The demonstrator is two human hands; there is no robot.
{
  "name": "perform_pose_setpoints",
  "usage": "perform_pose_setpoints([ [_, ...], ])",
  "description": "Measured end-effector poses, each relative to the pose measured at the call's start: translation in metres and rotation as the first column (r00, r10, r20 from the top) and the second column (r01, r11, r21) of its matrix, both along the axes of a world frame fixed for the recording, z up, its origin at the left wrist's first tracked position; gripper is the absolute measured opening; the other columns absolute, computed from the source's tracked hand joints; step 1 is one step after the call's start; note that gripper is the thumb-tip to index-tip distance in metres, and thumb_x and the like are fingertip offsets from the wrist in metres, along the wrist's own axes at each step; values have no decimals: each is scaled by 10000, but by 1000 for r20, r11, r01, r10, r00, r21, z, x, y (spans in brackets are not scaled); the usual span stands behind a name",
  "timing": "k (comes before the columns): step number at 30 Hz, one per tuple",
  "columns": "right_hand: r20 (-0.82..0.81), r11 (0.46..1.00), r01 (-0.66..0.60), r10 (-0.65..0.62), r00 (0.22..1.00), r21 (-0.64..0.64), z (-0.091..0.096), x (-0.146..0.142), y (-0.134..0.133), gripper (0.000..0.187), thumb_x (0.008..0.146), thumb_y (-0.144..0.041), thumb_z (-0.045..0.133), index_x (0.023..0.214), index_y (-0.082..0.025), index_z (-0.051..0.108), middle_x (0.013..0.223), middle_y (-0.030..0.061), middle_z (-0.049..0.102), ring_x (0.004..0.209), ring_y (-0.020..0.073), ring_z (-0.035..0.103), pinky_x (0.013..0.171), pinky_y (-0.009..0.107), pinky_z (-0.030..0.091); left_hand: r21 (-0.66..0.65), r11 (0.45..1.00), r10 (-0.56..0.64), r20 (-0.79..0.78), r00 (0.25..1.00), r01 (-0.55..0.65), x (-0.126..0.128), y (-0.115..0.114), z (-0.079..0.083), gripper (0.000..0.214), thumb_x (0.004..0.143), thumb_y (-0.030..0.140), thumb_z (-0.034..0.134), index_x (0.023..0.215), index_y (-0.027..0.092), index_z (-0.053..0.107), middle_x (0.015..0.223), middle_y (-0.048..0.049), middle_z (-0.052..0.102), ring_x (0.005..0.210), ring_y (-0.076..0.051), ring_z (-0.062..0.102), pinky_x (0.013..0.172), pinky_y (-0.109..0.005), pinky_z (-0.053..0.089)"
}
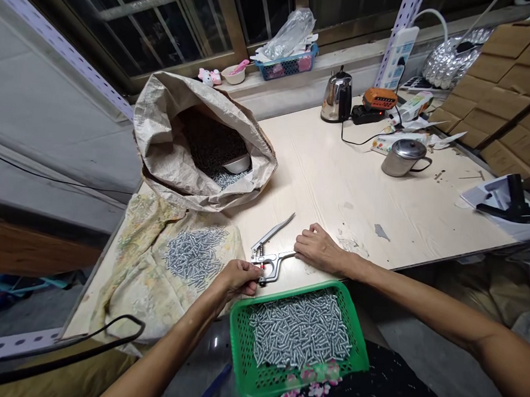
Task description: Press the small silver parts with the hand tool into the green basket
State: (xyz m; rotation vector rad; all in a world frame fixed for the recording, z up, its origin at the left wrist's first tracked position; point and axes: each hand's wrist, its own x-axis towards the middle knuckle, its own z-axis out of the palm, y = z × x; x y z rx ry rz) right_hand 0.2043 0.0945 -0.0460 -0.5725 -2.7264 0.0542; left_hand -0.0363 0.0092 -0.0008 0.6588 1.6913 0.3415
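A metal hand press tool (268, 252) with two long handles lies on the pale wooden table (359, 192). My left hand (238, 278) pinches something small at the tool's jaw; what it holds is too small to name. My right hand (318, 248) rests on the table with its fingers curled over the end of the lower handle. A pile of small silvery metal parts (194, 254) lies on a patterned cloth (148, 275) left of the tool. A green plastic basket (299, 335) full of the same parts sits on my lap.
An open paper sack (196, 140) holds dark parts and a metal bowl. Farther back stand a kettle (337, 96), an orange device (379, 99), a lidded metal mug (403, 157) and a power strip. Cardboard is stacked at the right. A black tool (511, 204) lies at the right edge.
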Motion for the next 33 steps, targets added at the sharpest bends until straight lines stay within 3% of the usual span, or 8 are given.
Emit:
perform_pose_setpoints([
  [2,33,991,-15,19,999,-136,7,3,5,206,922,-384,542,918,-185,595,934,52,630,878,192,485,830,363,305,-3,1000,5,-7,1000,-5,1,-1,1,330,523,390,821,594,140,618,377,36,545,332,-69,461,397,-183,362],
  [7,83,961,-15,39,996,-277,12,4,31,832,709,-652,683,1343,-171,441,1428,182,401,1287,341,341,999,498,300,-10,1000,-4,-18,1000,4,5,-2,5,368,482,435,821,610,151,624,368,57,515,340,-68,430,412,-195,342],
  [15,204,956,-64,126,971,-286,19,-13,51,865,639,-600,766,1299,-130,462,1226,171,524,1092,304,472,922,458,375,41,982,-168,-245,955,183,8,-9,11,361,622,500,730,533,183,581,399,42,488,391,-106,438,453,-232,307],
  [17,211,960,-63,123,970,-272,22,-15,48,736,658,-567,770,1204,-139,525,1136,144,554,1004,277,489,862,422,399,156,926,-222,-514,829,344,10,-11,12,356,725,476,660,538,181,594,485,0,543,483,-146,514,508,-257,352],
  [19,203,966,-60,113,973,-251,23,-16,44,598,689,-519,769,1118,-158,565,1066,119,568,946,256,485,809,391,406,270,794,-184,-746,640,544,16,-9,11,288,799,426,612,671,172,658,685,-54,632,672,-198,593,604,-284,412],
  [24,236,977,-4,55,970,-214,27,-15,37,560,702,-488,767,1111,-156,580,1063,125,568,929,253,475,747,364,414,309,423,-199,-886,419,852,41,19,-7,489,789,371,681,1209,153,559,1207,-136,588,1101,-277,507,910,-389,440],
  [28,248,973,50,8,969,-227,28,-14,35,530,708,-460,773,1089,-136,600,1016,118,578,908,239,486,732,344,422,269,358,-281,-882,378,894,49,41,-18,503,831,348,637,1272,157,487,1141,-113,586,1048,-250,502,901,-397,440],
  [33,215,967,67,-12,976,-247,26,-18,29,127,846,-274,665,879,-153,652,862,68,601,834,188,516,724,304,413,286,364,-273,-877,396,886,54,40,-18,182,913,311,529,1008,177,606,937,-68,597,924,-221,518,803,-358,446],
])
